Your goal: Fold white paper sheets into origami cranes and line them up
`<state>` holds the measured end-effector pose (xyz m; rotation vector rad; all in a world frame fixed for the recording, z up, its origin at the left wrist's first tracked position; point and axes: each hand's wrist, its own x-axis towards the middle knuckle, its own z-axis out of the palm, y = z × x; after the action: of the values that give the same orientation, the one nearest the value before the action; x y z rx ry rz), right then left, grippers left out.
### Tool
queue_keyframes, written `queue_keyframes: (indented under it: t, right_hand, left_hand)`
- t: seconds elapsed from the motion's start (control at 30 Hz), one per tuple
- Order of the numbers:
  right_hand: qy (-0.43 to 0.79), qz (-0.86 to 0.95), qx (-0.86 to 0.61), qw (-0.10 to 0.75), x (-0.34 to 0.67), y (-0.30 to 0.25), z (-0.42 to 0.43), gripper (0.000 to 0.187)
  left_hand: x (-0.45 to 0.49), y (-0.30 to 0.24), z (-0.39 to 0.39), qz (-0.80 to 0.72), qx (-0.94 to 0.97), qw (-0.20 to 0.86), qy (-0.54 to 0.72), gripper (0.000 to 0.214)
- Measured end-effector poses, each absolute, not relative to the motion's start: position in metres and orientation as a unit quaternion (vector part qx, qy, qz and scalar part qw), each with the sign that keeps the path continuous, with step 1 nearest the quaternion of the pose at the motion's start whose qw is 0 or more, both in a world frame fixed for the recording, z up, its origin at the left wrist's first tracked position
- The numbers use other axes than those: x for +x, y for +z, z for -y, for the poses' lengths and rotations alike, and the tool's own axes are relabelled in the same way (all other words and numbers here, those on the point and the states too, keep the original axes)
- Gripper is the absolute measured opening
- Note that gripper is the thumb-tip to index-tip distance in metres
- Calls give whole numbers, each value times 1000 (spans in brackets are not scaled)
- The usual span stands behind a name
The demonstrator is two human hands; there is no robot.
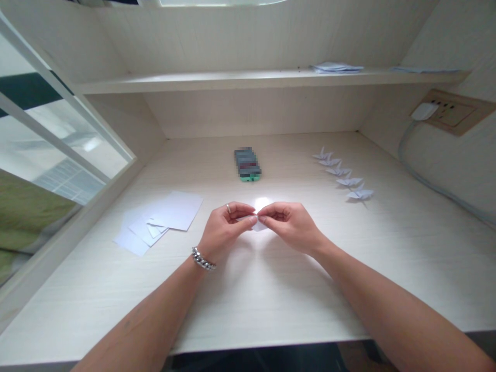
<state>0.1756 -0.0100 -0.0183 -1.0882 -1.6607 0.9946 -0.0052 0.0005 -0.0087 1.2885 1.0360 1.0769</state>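
A small folded piece of white paper (pixel 259 226) is pinched between my two hands, low over the middle of the desk. My left hand (pixel 227 227), with a ring and a chain bracelet at the wrist, grips its left side between thumb and fingers. On the other side my right hand (pixel 289 222) holds it the same way, the fingertips of both hands almost meeting. Most of the paper is hidden behind the fingers, so its exact folds cannot be made out. Several folded paper cranes (pixel 350 182) stand in a slanting row to the right.
Loose white paper sheets (pixel 180 209) lie overlapping at the left. A dark, blurred-out object with a green end (pixel 250 177) sits behind my hands. More papers (pixel 337 67) rest on the shelf (pixel 217 82). A cable (pixel 434 188) runs from the wall socket (pixel 461 113) along the right.
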Motion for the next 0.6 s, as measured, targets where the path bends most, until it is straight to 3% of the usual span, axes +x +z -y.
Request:
queue_keyframes:
  t: [0.37,0.5,0.6]
  right_hand:
    - [512,592,-393,482,175,-20,6,18]
    - [509,598,-396,476,175,-20,7,24]
    - [487,604,-403,485,173,-21,8,17]
  left_hand:
    - [-5,-12,-2,-440,562,498,492,22]
    - [-4,-11,-1,-441,570,479,502,19]
    - [-2,-11,1,-433,576,477,503,17]
